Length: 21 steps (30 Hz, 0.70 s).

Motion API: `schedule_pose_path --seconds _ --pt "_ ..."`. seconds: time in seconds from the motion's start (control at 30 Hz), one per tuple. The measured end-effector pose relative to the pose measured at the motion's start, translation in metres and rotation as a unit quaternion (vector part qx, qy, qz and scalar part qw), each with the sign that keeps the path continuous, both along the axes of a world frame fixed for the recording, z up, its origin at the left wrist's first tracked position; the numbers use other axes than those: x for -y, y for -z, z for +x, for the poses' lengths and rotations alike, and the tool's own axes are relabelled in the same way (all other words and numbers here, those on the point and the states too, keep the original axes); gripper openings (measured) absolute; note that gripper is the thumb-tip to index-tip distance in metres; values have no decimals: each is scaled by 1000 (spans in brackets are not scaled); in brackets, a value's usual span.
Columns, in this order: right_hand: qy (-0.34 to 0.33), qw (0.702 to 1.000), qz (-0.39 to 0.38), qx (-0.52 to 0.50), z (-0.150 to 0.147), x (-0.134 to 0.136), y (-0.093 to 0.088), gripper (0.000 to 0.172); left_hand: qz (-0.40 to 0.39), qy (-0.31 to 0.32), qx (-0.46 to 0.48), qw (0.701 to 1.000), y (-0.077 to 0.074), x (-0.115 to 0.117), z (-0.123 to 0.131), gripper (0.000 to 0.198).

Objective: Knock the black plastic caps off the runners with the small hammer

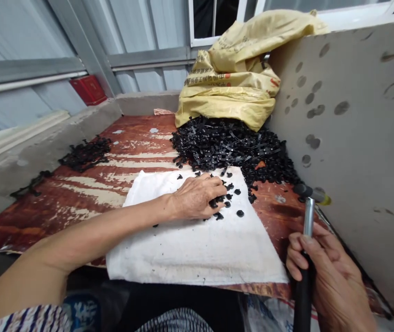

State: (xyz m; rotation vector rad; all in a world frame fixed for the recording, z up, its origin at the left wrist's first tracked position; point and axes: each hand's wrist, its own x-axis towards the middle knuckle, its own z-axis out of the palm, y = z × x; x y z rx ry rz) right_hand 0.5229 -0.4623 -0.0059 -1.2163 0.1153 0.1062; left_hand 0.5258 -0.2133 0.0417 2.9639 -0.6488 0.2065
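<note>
My left hand (198,196) reaches across a white cloth (190,253), palm down, its fingers curled over several small black plastic pieces (214,202). More of these pieces, with round heads, lie loose on the cloth just right of the fingers, such as one black round-headed piece (240,213). On the right, my right hand (328,272) is wrapped round the black grip of a mallet (309,216). Its metal shaft points up, and its head has one black face and one yellowish face. Whatever lies beneath my left palm is hidden.
Behind the cloth is a large heap of black plastic parts (231,147), spilling from a yellow woven sack (227,92). Smaller black clusters (86,153) lie at the left on the worn red-brown board (138,133). A grey panel (355,115) stands along the right side.
</note>
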Motion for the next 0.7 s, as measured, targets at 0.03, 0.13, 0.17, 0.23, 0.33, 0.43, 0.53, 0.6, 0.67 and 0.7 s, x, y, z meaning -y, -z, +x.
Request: schedule_pose_path --seconds 0.03,0.13,0.17,0.23,0.33,0.43,0.53,0.6,0.67,0.7 --pt "3 1000 -2 0 0 0 -1 47 -15 6 -2 1000 -1 -3 -6 22" --pt "8 1000 -9 0 -1 -1 -2 45 -66 35 5 997 -4 -17 -23 26" --pt "8 1000 -10 -2 -1 -2 -3 44 -77 43 7 996 -5 -22 -28 27" --pt "12 1000 -12 -6 -1 -3 -4 44 -90 47 6 995 -4 -35 -37 28" --pt "22 1000 -13 -8 0 -6 -6 47 -115 10 28 993 -3 -46 -47 26" --pt "30 999 -19 6 0 -7 -6 45 -141 -37 112 983 5 -34 -67 24" --pt "30 998 -34 33 1 -6 -2 39 -168 38 113 978 20 -2 -107 19" --pt "39 996 -49 55 1 -5 1 34 -197 137 40 970 33 16 -138 19" --pt "34 995 -61 74 1 -4 4 26 -221 214 -34 951 51 22 -164 23" --pt "27 994 -66 81 1 -3 4 24 -218 209 -97 948 63 22 -174 24"
